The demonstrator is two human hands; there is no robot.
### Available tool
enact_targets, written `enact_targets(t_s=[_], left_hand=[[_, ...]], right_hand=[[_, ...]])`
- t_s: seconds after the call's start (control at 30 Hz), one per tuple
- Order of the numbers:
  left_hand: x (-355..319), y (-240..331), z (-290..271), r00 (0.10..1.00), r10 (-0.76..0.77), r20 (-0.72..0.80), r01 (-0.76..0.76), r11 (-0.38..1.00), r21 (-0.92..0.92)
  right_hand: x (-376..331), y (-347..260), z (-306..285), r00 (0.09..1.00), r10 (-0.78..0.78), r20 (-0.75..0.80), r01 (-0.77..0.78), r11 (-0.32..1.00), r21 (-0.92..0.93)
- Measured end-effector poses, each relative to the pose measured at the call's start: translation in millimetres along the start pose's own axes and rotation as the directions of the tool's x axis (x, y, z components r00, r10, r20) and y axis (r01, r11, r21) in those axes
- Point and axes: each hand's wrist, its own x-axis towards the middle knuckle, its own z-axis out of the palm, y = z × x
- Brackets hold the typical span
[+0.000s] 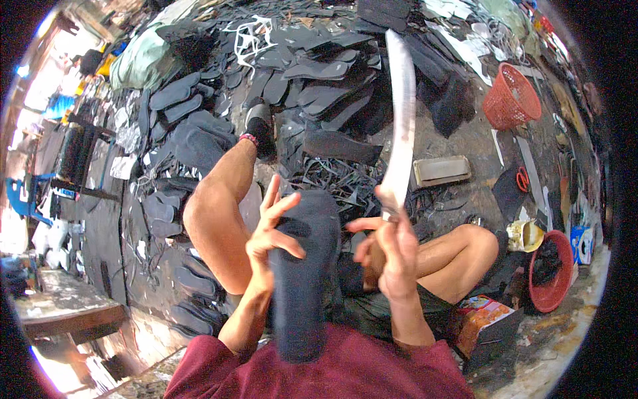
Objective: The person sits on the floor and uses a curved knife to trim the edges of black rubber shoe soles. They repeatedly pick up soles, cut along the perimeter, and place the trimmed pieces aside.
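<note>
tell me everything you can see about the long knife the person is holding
The knife has a long, broad, pale metal blade, slightly curved and blurred in the picture. It stands nearly upright, tip pointing away from the person toward the heap of dark sole cutouts. The right hand grips it at the base, so the handle is hidden. The blade touches nothing else; the dark sole held by the left hand is beside it, apart.
</note>
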Motion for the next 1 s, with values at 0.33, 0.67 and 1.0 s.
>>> enact_targets(t_s=[0.33, 0.67, 1.0], left_hand=[[-24, 15, -9, 0.954, -0.196, -0.227, 0.157, 0.971, -0.180], [-41, 84, -8, 0.919, -0.274, -0.283, 0.385, 0.779, 0.496], [-328, 61, -252, 0.085, 0.370, -0.925, 0.994, 0.034, 0.105]], right_hand=[[39, 14, 38, 0.953, 0.235, 0.192, -0.220, 0.971, -0.096], [50, -11, 92, 0.957, 0.205, -0.204, -0.203, 0.979, 0.032], [203, 59, -47, 0.968, 0.091, -0.232, -0.171, 0.920, -0.353]])
